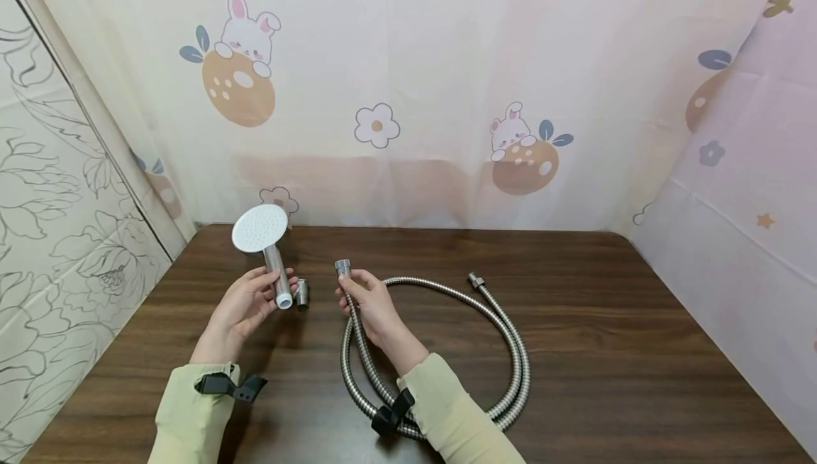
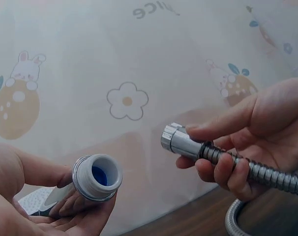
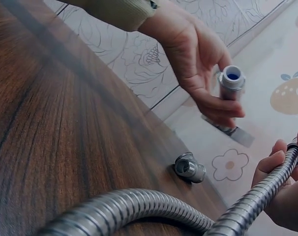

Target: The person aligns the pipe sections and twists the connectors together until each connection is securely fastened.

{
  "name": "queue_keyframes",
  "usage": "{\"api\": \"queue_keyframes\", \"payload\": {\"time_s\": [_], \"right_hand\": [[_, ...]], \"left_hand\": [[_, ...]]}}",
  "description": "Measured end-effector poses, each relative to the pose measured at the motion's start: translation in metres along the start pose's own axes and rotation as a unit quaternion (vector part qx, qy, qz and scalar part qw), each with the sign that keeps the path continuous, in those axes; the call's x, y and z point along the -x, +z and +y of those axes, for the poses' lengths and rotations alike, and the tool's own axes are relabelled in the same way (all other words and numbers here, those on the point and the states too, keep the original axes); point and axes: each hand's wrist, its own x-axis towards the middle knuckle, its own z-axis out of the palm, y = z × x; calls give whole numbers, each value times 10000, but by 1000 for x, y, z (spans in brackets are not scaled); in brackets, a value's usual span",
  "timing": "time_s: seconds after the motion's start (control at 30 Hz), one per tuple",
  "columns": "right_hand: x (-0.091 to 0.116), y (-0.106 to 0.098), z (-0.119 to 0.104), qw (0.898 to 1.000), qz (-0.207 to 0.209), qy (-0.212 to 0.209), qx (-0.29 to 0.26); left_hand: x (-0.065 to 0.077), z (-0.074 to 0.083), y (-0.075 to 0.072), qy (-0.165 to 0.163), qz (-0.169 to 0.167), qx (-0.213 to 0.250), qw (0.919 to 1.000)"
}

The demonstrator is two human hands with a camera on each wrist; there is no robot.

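Dark woodgrain table [image 1: 606, 350] carries a coiled, ribbed steel hose [image 1: 510, 350]. Right hand [image 1: 373, 304] pinches its nut end, centre. Left hand [image 1: 245, 304] curls round the round white showerhead [image 1: 260, 228] handle. Small chrome fitting [image 1: 303, 294] lies between.

Around the small metal fitting [image 1: 303, 294] lying on the tabletop [image 1: 606, 350], bare wood is free toward the back curtain and off to the near left. Right of the fitting, the coiled metal hose [image 1: 510, 365] blocks the tabletop's middle. Farther right beyond the hose, open wood runs to the edge.
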Motion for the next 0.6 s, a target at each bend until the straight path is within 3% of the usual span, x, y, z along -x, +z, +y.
{"api": "queue_keyframes", "payload": {"time_s": [0.33,0.6], "right_hand": [[2,1,0,9999,-91,30,137],[1,3,2,9998,-212,10,35]], "left_hand": [[-3,3,10,43,22,353,9994],[-7,10,14,145,72,319,9994]]}}
